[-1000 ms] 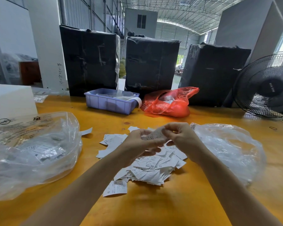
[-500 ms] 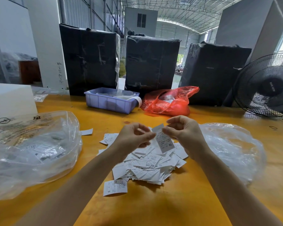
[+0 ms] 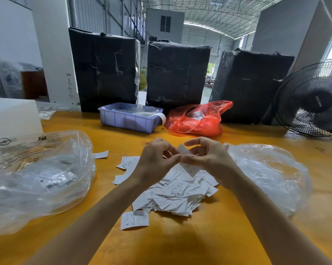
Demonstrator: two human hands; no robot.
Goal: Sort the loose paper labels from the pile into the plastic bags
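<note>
Head view. Both hands are raised together above the heap of small white printed paper labels (image 3: 172, 192), which lies at the centre of the orange-yellow wooden table (image 3: 180, 245). The left hand (image 3: 157, 161) and the right hand (image 3: 207, 159) each pinch, thumb against fingertips, one white paper label (image 3: 188, 165) held between them; its upper corner stands up and its lower end hangs over the heap. Such a slip is judged very light, thin and limp, easily creased or blown, so it is best taken by an edge or corner. The black standing fan (image 3: 314, 100) at far right could scatter loose slips if it is running, which cannot be told.

A crumpled clear plastic bag with labels inside (image 3: 39, 180) lies at left; a second clear plastic bag (image 3: 268, 173) lies at right, just beside the heap. Open table shows between heap and each bag. One stray label marked S (image 3: 134, 219) lies near the heap, toward the viewer. A lavender plastic tray (image 3: 130, 119) and a red plastic bag (image 3: 197, 119) sit farther back, well apart from the hands.
</note>
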